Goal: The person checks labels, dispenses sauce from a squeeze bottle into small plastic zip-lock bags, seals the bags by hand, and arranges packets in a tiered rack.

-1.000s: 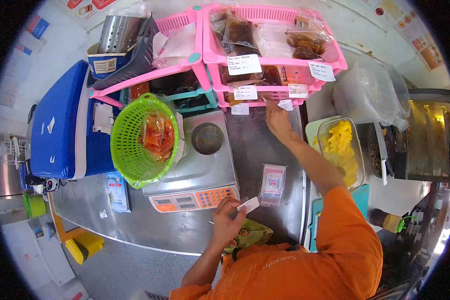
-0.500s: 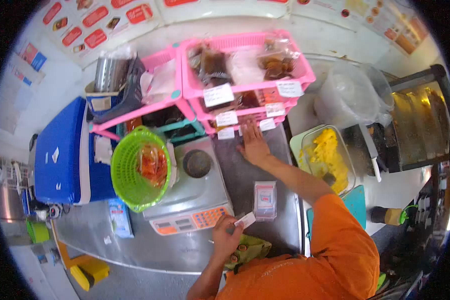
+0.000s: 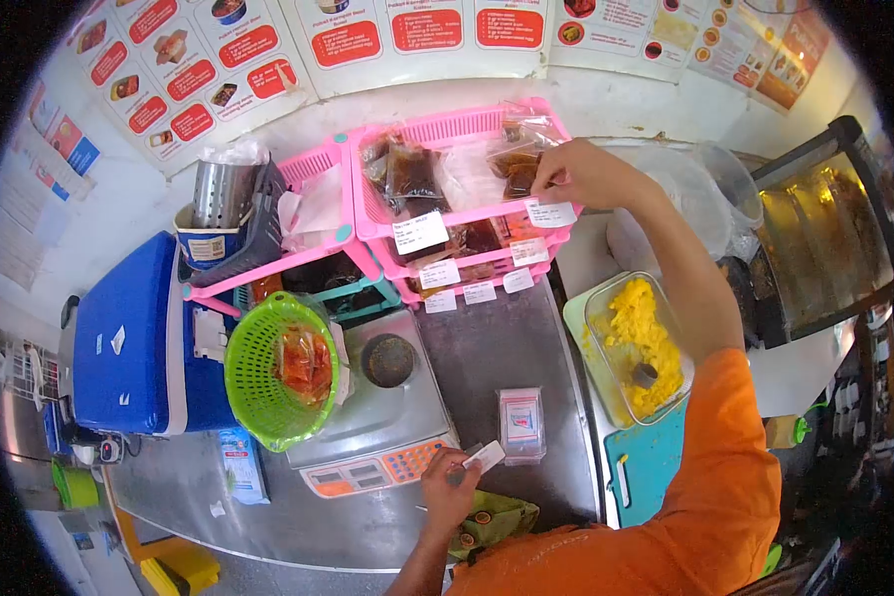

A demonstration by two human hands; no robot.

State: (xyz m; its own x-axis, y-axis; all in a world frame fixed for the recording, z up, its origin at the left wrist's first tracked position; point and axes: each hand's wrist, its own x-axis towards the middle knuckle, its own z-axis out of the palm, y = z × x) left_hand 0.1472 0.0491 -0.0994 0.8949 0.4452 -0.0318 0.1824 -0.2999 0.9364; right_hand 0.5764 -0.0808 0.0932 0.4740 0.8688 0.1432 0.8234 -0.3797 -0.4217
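My left hand (image 3: 449, 489) is closed on a small white label (image 3: 485, 457) in front of the scale's keypad. Reaching to the upper right, my right hand (image 3: 578, 177) has its fingertips pinched at the top edge of a white label (image 3: 549, 214) on the right front of the pink rack (image 3: 487, 213). More printed labels hang on the lower tiers, among them a label (image 3: 480, 292) between two others. Bags of dark sauce (image 3: 411, 175) lie in the top tier.
A green basket (image 3: 248, 382) with red packets rests on the scale (image 3: 368, 429). To the right are a container of yellow food (image 3: 646, 328), a teal board (image 3: 656, 462) and a glass-fronted case (image 3: 822, 238). A clear pack (image 3: 521, 425) lies on the steel table (image 3: 467, 363).
My right hand has moved from the bottom tier up to the top right label. A label shows where it was pressing. The view has tilted up; my left hand still holds its label.
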